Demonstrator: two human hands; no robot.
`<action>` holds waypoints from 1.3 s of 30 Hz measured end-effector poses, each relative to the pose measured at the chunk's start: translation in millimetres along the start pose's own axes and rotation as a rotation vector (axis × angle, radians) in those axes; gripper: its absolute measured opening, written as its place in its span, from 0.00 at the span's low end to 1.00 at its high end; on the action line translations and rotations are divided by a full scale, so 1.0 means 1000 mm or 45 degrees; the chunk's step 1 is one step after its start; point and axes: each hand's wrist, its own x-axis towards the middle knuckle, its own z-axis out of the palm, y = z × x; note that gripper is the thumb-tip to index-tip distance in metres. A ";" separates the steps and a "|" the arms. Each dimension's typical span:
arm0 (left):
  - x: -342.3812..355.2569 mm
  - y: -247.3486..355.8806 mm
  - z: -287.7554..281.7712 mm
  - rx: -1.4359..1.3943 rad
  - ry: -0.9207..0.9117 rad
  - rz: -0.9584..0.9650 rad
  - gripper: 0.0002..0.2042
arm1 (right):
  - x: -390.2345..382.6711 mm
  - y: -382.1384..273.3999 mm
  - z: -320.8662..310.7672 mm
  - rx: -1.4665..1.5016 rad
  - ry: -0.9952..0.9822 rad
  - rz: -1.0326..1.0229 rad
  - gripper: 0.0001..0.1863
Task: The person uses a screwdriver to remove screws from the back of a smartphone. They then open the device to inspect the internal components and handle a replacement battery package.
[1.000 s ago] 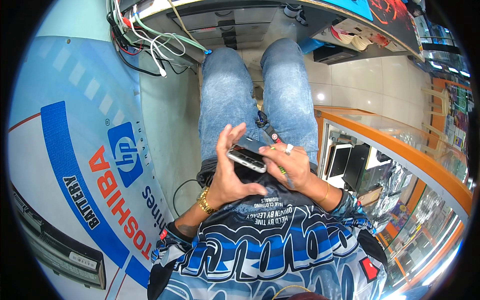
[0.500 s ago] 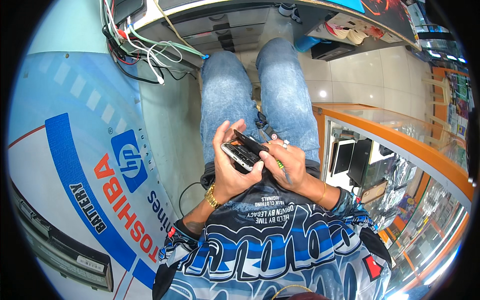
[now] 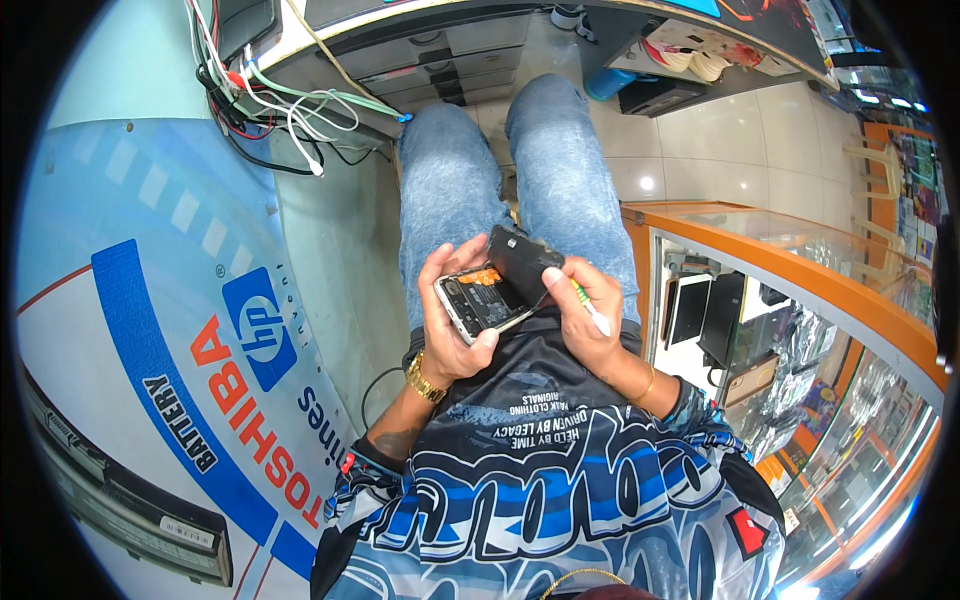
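I sit with both hands over my lap. My left hand (image 3: 447, 318) cradles an opened phone body (image 3: 482, 303) with its insides and an orange strip showing. My right hand (image 3: 584, 318) pinches a black back cover (image 3: 522, 262), tilted up off the phone's right edge. A thin white and green tool (image 3: 590, 310) lies tucked along the right hand's fingers. A gold bracelet sits on each wrist. My knees in blue jeans (image 3: 450, 190) stretch forward under the hands.
A large blue and white poster wall (image 3: 150, 350) fills the left. A bundle of cables (image 3: 270, 100) hangs from a grey desk with drawers (image 3: 420, 60) ahead. An orange-framed glass showcase (image 3: 780, 330) with phones stands at the right, beside a tiled floor (image 3: 720, 150).
The black back cover, flat on the phone before, has been lifted off by my right hand, exposing the phone's insides. My view has tipped slightly downward.
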 end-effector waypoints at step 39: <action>0.218 0.102 0.054 -0.013 0.022 0.677 0.39 | 0.149 -0.117 -0.072 -0.493 0.491 -0.943 0.06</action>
